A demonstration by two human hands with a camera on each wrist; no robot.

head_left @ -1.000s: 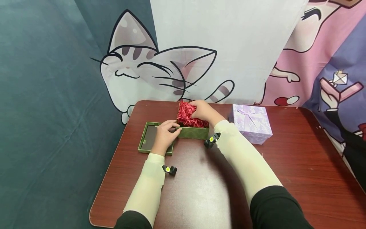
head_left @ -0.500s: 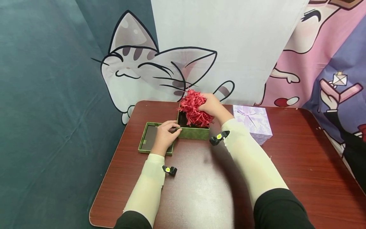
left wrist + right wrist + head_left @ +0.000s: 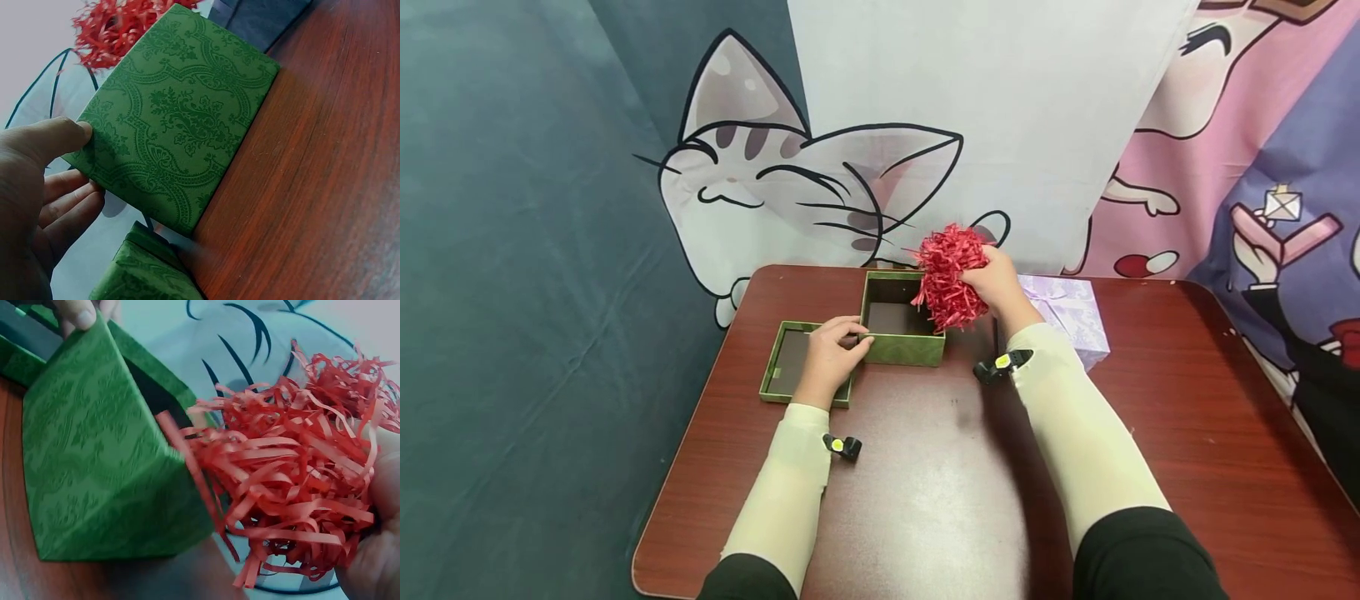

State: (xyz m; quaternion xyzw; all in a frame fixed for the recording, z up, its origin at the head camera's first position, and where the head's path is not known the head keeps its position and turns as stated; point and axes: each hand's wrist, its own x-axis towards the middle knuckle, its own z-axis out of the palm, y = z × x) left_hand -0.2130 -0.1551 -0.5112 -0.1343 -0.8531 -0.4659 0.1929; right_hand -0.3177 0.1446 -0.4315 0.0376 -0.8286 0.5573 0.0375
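Note:
My right hand point(image 3: 997, 287) grips a fluffy bundle of red shredded paper point(image 3: 951, 279) in the air, just right of and above the green box point(image 3: 902, 350). In the right wrist view, loose strips of the red shredded paper point(image 3: 294, 481) hang near the box's rim. With its lid off, the green box shows a dark, bare inside. My left hand point(image 3: 833, 354) holds the box's near left corner; in the left wrist view the thumb lies on the patterned front wall point(image 3: 181, 119) and the other fingers are at the side.
A green lid point(image 3: 786, 362) lies inside up, left of the box and partly under my left forearm. Behind my right wrist stands a lilac gift box point(image 3: 1067, 312) with a bow. The brown table point(image 3: 925, 483) ends at a printed curtain point(image 3: 1015, 125).
The red shredded paper has come up out of the green box and moved right in my right hand, baring the box's inside. My left hand stays on the box corner.

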